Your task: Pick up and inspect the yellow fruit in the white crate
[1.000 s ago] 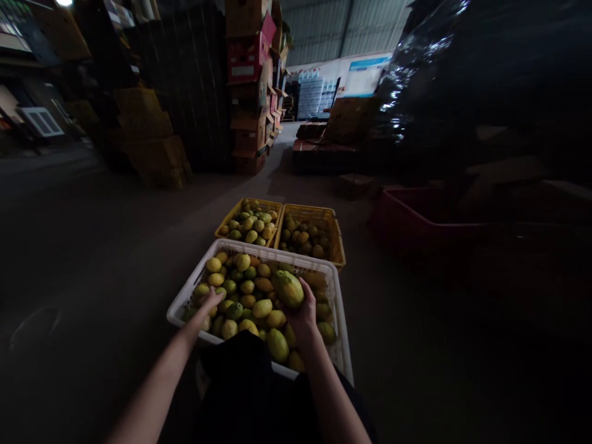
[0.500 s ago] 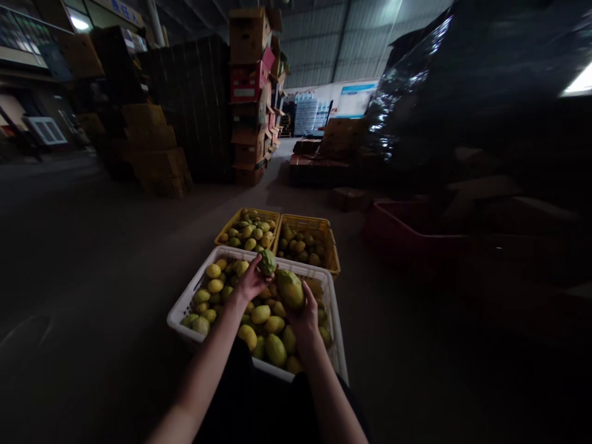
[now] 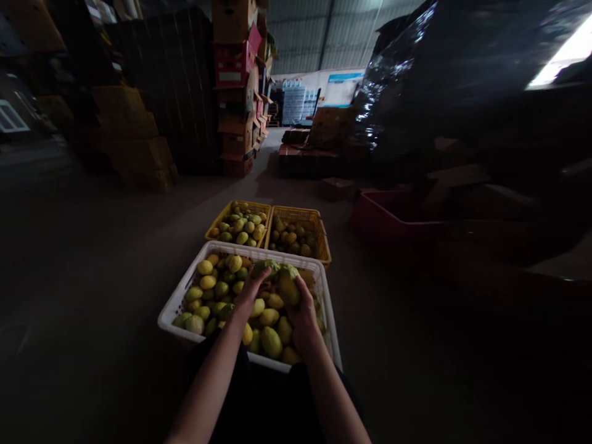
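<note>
A knobbly green fruit point(image 3: 268, 266) is in the grasp of my left hand point(image 3: 250, 293), over the middle of a white plastic crate point(image 3: 179, 333). Close beside it, my right hand point(image 3: 303, 309) is wrapped round a larger, oval yellow-green fruit point(image 3: 288, 287). The two held fruits nearly meet; whether they touch I cannot tell. Below both hands, the crate is filled with yellow and green oval fruits point(image 3: 271, 343) of mixed sizes. My wrists and forearms hide part of the fruit near the crate's front edge.
Beyond the white crate stand two yellow crates, a left one point(image 3: 211, 224) and a right one point(image 3: 324, 237), both holding similar fruit. A dark red tub point(image 3: 377, 216) is at the right. Stacked cardboard boxes point(image 3: 234, 98) and a plastic-wrapped pile point(image 3: 398, 80) rise farther back.
My view has shifted, so the crates sit slightly left and higher. The left hand has turned over its green fruit, which now lies more sideways. Both hands keep their fruits.
</note>
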`<state>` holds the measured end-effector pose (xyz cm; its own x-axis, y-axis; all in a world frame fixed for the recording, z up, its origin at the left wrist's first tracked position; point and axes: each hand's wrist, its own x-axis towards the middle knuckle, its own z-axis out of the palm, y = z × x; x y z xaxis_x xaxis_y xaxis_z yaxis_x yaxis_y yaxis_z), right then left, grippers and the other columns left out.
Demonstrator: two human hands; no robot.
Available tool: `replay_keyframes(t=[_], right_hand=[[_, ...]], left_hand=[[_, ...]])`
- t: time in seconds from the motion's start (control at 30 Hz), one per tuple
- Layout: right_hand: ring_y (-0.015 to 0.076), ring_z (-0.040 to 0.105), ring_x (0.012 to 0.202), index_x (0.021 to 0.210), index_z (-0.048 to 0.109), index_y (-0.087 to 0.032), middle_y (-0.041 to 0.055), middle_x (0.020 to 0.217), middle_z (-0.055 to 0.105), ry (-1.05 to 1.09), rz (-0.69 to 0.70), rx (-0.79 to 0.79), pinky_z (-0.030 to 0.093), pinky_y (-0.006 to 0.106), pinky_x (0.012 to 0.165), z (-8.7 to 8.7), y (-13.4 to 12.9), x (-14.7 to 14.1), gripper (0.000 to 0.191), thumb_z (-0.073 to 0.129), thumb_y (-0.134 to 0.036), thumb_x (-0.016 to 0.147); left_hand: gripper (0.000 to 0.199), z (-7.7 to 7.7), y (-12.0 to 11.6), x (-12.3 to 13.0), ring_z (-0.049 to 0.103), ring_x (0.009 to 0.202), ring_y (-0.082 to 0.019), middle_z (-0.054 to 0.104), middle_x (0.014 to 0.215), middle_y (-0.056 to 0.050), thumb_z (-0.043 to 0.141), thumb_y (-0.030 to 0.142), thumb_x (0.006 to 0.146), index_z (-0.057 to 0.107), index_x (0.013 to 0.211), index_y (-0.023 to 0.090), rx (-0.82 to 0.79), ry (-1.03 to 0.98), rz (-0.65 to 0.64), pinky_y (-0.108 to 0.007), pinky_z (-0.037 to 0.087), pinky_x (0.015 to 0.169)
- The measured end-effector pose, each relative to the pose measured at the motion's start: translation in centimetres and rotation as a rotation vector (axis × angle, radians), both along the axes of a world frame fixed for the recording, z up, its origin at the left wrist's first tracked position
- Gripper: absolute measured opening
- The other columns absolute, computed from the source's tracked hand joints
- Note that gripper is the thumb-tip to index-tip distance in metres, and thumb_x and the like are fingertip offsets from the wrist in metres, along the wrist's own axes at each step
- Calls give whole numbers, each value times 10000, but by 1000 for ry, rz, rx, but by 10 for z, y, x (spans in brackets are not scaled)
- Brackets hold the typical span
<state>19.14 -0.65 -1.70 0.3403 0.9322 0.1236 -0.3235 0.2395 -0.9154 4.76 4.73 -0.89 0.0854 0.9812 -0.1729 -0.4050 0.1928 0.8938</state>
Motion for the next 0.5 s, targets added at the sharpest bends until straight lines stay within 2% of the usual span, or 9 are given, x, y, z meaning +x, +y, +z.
replay_keyframes(t=[0.13,0.23,0.33,0.5], right_hand=[[284,547,1380,1074,720,-334,-32,1260,723,65,-35,-46,481,434,1152,2,-4,-2,642,875,-60,514],[288,481,1446,1086,689,-347,-34,1299,707,102,-9,-81,528,441,1103,2,-4,-2,678,887,-67,502],[280,476,1451,1093,694,-336,-28,1301,708,89,-38,-55,503,434,1129,-1,-4,-1,677,880,-58,505],[265,602,1323,1087,724,-315,-27,1225,747,35,-66,-25,478,406,1148,-6,0,-2,662,874,-36,506]], left_hand=[[442,3,-1,4,668,1146,-296,758,1101,-79,884,419,669,721,1013,194,88,7,72,-406,494,1043],[434,0,1,5,682,1096,-283,768,982,-75,935,363,593,728,928,180,60,40,106,-387,483,1039],[432,-2,2,5,682,1114,-269,770,985,-68,935,378,606,735,947,203,35,49,91,-369,484,1036],[453,0,-1,2,680,1122,-275,768,1009,-67,895,518,642,721,934,219,47,38,26,-356,514,991]])
